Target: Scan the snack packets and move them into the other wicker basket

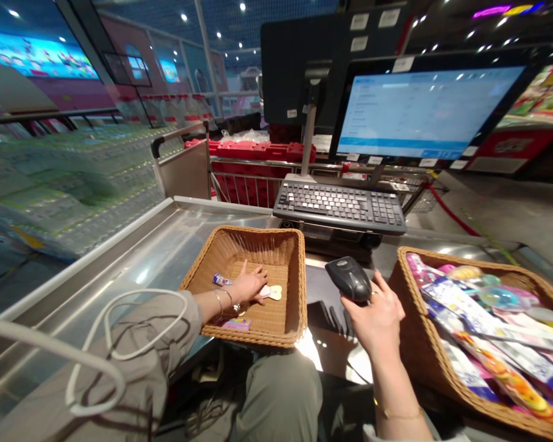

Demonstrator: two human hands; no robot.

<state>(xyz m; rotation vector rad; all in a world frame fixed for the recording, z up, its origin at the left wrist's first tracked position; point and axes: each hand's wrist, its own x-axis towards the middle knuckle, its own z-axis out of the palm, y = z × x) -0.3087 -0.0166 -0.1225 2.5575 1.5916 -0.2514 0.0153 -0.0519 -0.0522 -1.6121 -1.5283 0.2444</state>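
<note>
My left hand [251, 283] reaches down into a wicker basket [299, 307] with its fingers spread. Beneath or beside its fingers lies a small pale card-like item [275, 292]; I see no grip on it. A small blue packet [222, 280] and a purple-pink packet [238, 324] also lie in this basket. Right of the basket, my right hand [378, 310] is wrapped round a black handheld scanner [349, 279], held above the metal counter.
A second wicker basket [442, 362] full of colourful packages stands at the right. Behind are a keyboard [341, 205] and a lit monitor [424, 113]. A white cable [87, 362] loops over my left sleeve. Bottle packs [74, 184] are stacked at the left.
</note>
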